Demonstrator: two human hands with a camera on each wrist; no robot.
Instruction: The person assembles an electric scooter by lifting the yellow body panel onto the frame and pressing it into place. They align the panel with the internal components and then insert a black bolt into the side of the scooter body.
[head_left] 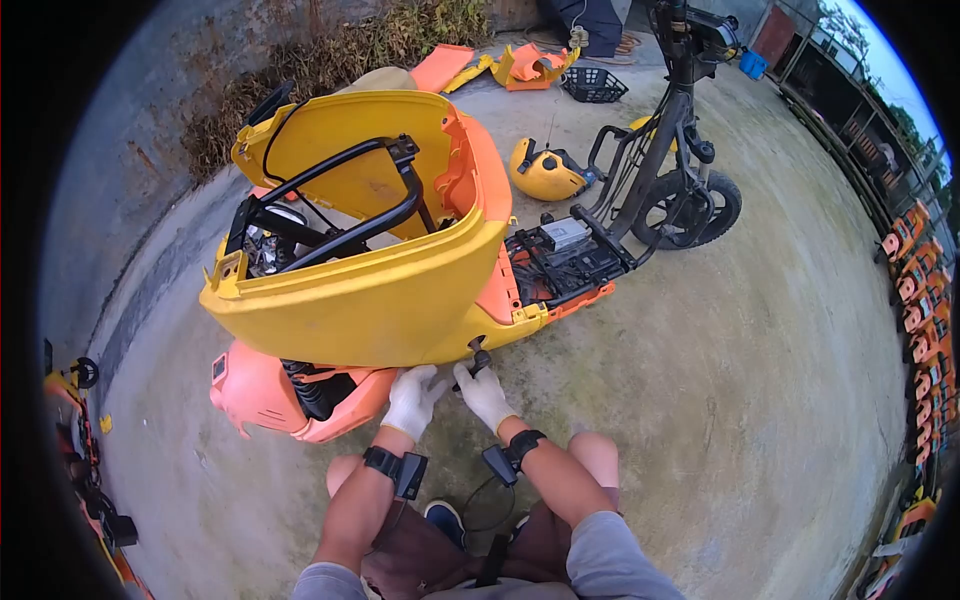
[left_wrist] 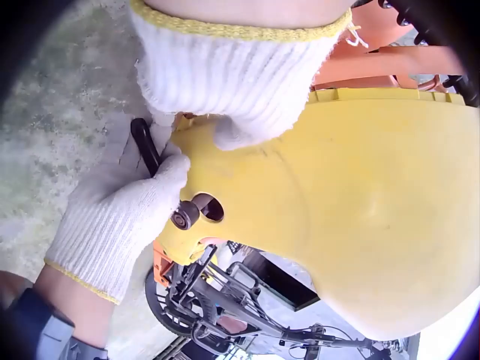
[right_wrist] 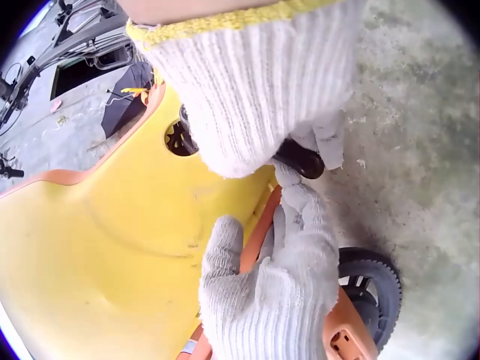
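A big yellow scooter body panel (head_left: 380,290) stands tilted on a stripped scooter frame. Both my hands wear white knit gloves and work at its lower edge. My left hand (head_left: 415,392) pinches the panel's rim, thumb on the yellow face (right_wrist: 225,247) and fingers (right_wrist: 300,217) behind the edge. Beside it, my right hand (head_left: 483,393) grips a black wrench (head_left: 480,358). The wrench's handle (left_wrist: 144,142) runs through the right glove (left_wrist: 120,217), and its socket end (left_wrist: 185,216) sits at a round hole in the panel (left_wrist: 360,210).
An orange rear fender (head_left: 260,390) lies low at the left. The battery bay (head_left: 570,250) and front wheel (head_left: 690,205) stretch to the right. A yellow cover (head_left: 545,172), a black basket (head_left: 594,85) and orange panels (head_left: 530,65) lie behind on concrete. Orange scooters (head_left: 915,290) line the right edge.
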